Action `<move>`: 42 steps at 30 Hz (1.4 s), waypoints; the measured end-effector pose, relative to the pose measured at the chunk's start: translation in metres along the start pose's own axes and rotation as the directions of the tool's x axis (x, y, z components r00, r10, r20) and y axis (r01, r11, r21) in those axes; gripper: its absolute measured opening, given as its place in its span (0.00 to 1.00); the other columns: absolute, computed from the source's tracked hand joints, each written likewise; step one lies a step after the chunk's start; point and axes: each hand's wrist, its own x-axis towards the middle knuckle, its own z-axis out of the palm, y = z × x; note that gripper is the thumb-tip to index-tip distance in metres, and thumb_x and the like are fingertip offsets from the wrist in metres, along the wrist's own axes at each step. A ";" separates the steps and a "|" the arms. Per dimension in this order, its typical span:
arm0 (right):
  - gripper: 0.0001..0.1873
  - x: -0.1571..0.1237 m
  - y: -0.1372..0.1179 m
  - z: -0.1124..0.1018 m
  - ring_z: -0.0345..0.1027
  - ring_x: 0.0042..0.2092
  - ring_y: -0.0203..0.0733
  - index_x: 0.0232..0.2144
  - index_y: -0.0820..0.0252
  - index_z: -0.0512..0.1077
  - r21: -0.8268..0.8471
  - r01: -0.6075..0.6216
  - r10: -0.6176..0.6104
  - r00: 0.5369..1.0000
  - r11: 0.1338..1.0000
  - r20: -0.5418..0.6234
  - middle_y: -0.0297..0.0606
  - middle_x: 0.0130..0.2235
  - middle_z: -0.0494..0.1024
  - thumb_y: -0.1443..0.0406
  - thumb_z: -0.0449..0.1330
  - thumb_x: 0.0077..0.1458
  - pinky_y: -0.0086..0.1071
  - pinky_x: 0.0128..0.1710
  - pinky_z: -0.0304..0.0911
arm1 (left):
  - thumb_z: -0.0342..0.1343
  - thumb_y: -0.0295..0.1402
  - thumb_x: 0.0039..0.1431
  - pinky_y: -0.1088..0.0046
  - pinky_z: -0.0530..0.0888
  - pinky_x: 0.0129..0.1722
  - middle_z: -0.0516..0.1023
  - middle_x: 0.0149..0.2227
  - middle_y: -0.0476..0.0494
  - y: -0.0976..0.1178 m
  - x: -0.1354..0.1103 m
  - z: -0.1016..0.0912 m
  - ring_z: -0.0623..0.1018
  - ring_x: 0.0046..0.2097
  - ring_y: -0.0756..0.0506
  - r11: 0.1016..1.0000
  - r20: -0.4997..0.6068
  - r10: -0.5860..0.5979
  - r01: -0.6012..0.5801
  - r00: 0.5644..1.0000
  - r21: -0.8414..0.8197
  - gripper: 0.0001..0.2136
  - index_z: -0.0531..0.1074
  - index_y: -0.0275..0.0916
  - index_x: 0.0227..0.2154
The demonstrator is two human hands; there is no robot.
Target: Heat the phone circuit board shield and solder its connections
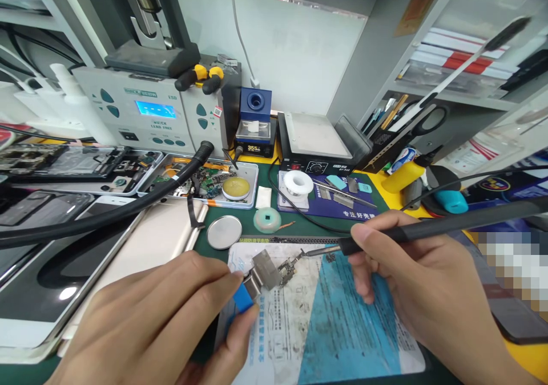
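Observation:
My left hand (171, 316) is closed, pinching a small tool with a blue handle and a wide metal blade (257, 279). The blade rests against a small circuit board (287, 271) on a worn white and blue work pad (334, 328). My right hand (411, 282) is closed round a black soldering iron (432, 228), held like a pen. Its metal tip (319, 251) points left and hovers just right of the small circuit board.
Behind stand a grey rework station (141, 114), a blue soldering station reading 355 (254, 128) and a black hot plate (319, 140). A tray of parts with a flux tin (235, 188), a solder spool (298, 183), a round metal lid (224, 232) and several phones at left (51, 259) surround the pad.

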 end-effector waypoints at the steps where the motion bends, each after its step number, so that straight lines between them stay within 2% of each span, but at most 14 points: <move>1: 0.19 0.000 0.000 0.000 0.68 0.15 0.39 0.24 0.56 0.76 0.000 0.003 -0.003 1.000 1.000 0.003 0.33 0.18 0.76 0.51 0.77 0.49 0.28 0.11 0.65 | 0.63 0.35 0.66 0.73 0.79 0.41 0.83 0.40 0.50 0.000 0.000 0.000 0.82 0.40 0.50 1.000 -0.001 0.002 -0.002 1.000 -0.003 0.06 0.79 0.43 0.44; 11: 0.19 -0.001 0.000 0.000 0.67 0.14 0.39 0.23 0.56 0.77 0.003 0.008 -0.008 1.000 1.000 -0.005 0.33 0.18 0.76 0.51 0.77 0.49 0.29 0.11 0.65 | 0.61 0.36 0.67 0.70 0.81 0.40 0.83 0.40 0.48 0.001 -0.004 -0.001 0.83 0.39 0.48 1.000 -0.014 -0.020 0.020 1.000 -0.004 0.07 0.80 0.44 0.44; 24: 0.19 0.001 0.000 0.000 0.67 0.14 0.39 0.23 0.55 0.77 -0.021 0.028 -0.028 1.000 0.999 0.003 0.33 0.17 0.75 0.51 0.76 0.51 0.29 0.11 0.65 | 0.61 0.35 0.67 0.74 0.81 0.37 0.82 0.38 0.49 0.001 0.000 -0.002 0.82 0.37 0.50 1.000 -0.007 0.005 -0.005 1.000 -0.014 0.06 0.79 0.43 0.44; 27: 0.19 0.000 -0.002 0.003 0.67 0.14 0.40 0.22 0.56 0.77 -0.013 0.002 -0.003 1.000 1.000 -0.014 0.34 0.18 0.76 0.51 0.77 0.49 0.29 0.10 0.65 | 0.61 0.35 0.67 0.73 0.81 0.34 0.83 0.37 0.49 0.000 -0.001 -0.002 0.83 0.35 0.49 1.000 -0.001 0.019 -0.019 1.000 0.006 0.06 0.79 0.43 0.44; 31: 0.19 -0.001 -0.006 0.005 0.66 0.14 0.40 0.22 0.57 0.76 -0.003 -0.014 0.014 0.999 1.000 -0.051 0.35 0.17 0.75 0.52 0.78 0.46 0.29 0.11 0.64 | 0.61 0.34 0.67 0.72 0.82 0.34 0.83 0.38 0.48 0.000 0.000 -0.001 0.83 0.36 0.48 1.000 0.009 0.014 -0.014 1.000 0.003 0.06 0.78 0.43 0.44; 35: 0.20 0.000 -0.005 0.003 0.66 0.14 0.40 0.21 0.57 0.76 -0.013 0.000 0.000 1.000 1.000 -0.021 0.35 0.17 0.75 0.52 0.78 0.46 0.30 0.10 0.64 | 0.61 0.34 0.66 0.72 0.82 0.35 0.83 0.38 0.48 0.001 0.000 -0.001 0.83 0.36 0.48 1.000 0.004 0.013 -0.013 1.000 -0.006 0.06 0.78 0.42 0.44; 42: 0.21 -0.007 -0.013 0.011 0.65 0.15 0.39 0.22 0.57 0.75 -0.038 -0.051 0.047 0.995 0.998 -0.093 0.34 0.17 0.74 0.51 0.77 0.45 0.29 0.13 0.62 | 0.61 0.33 0.66 0.71 0.82 0.35 0.83 0.38 0.47 0.001 0.001 -0.002 0.84 0.37 0.47 1.000 0.010 0.003 -0.003 1.000 -0.019 0.06 0.78 0.42 0.45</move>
